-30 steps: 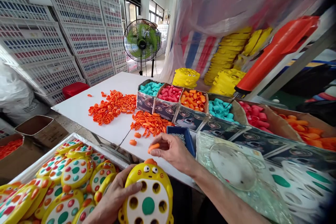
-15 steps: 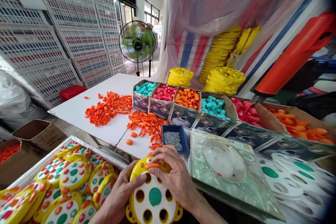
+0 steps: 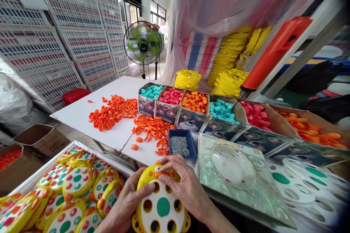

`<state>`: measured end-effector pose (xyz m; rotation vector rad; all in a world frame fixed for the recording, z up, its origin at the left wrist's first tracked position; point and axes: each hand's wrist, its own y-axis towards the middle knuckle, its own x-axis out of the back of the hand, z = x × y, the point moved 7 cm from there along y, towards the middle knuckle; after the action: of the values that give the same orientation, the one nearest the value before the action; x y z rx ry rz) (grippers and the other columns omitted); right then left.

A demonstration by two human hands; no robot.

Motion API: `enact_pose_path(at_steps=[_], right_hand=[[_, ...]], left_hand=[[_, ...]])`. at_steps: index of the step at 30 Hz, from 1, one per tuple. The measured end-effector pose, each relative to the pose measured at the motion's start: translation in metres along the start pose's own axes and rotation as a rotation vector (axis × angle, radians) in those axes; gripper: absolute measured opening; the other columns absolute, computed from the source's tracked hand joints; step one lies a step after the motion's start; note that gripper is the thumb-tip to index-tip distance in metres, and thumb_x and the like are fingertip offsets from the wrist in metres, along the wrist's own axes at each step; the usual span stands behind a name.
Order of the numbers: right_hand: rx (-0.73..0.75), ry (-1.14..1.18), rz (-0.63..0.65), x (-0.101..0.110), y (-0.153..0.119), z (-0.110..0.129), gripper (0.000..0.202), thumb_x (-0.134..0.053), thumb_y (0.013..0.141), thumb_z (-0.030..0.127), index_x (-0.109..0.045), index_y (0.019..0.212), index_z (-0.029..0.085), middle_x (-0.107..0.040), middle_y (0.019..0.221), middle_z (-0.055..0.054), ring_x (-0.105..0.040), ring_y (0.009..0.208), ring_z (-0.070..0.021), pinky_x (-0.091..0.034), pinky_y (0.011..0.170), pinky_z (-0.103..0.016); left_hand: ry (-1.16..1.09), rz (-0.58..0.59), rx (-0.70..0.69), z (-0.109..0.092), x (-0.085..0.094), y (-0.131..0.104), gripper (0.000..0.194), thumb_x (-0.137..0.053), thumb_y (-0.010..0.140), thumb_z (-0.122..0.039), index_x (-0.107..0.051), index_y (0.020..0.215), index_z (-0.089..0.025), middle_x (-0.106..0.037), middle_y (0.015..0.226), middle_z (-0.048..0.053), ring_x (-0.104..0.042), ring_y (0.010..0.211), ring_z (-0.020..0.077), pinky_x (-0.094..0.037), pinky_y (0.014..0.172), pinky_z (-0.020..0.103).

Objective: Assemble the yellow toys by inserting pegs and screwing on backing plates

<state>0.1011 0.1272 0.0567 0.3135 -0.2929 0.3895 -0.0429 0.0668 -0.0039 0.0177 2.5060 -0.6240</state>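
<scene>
A yellow duck-shaped toy [image 3: 163, 206] with a white face plate, a green centre disc and round holes is held upright near the bottom middle of the head view. My left hand [image 3: 133, 193] grips its left side, thumb lying on the white plate. My right hand [image 3: 186, 185] is closed at the toy's top right, its thumb and fingers pinching around the beak area below the eyes. Those fingers mostly cover the orange beak. Just beyond the toy sits a blue tray [image 3: 179, 145] of small metal screws.
Orange pieces [image 3: 115, 112] lie heaped on the white table. Divided cardboard bins [image 3: 193, 102] hold teal, pink and orange pegs. A red power screwdriver [image 3: 276, 52] hangs at right. Finished-looking toys [image 3: 78, 181] fill a crate at left. White plates [image 3: 298, 185] lie at right.
The hanging red screwdriver has swung left and lower over the bins. My right fingers have shifted slightly over the beak, covering more of it. Both hands keep holding the toy.
</scene>
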Motion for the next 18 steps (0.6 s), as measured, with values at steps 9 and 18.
enact_pose_path(at_steps=[9, 18], right_hand=[[-0.019, -0.030, -0.019, -0.002, 0.000, -0.008, 0.009, -0.077, 0.086, 0.023, -0.069, 0.086, 0.026, -0.069, 0.102, -0.002, -0.061, 0.108, -0.0238, -0.049, 0.097, -0.039], [0.293, -0.176, -0.022, -0.003, -0.008, 0.015, 0.015, -0.063, 0.097, 0.017, -0.073, 0.098, 0.028, -0.070, 0.093, -0.002, -0.060, 0.089, -0.0196, -0.053, 0.078, -0.033]], left_hand=[[0.025, 0.056, 0.011, 0.002, -0.002, 0.000, 0.045, -0.084, 0.080, -0.031, -0.060, 0.117, -0.020, -0.080, 0.099, 0.009, -0.078, 0.083, 0.0287, -0.059, 0.075, 0.036], [0.061, 0.104, 0.001, -0.003, -0.006, 0.002, 0.036, -0.082, 0.082, -0.029, -0.063, 0.111, -0.019, -0.079, 0.096, 0.007, -0.076, 0.080, 0.0242, -0.056, 0.072, 0.031]])
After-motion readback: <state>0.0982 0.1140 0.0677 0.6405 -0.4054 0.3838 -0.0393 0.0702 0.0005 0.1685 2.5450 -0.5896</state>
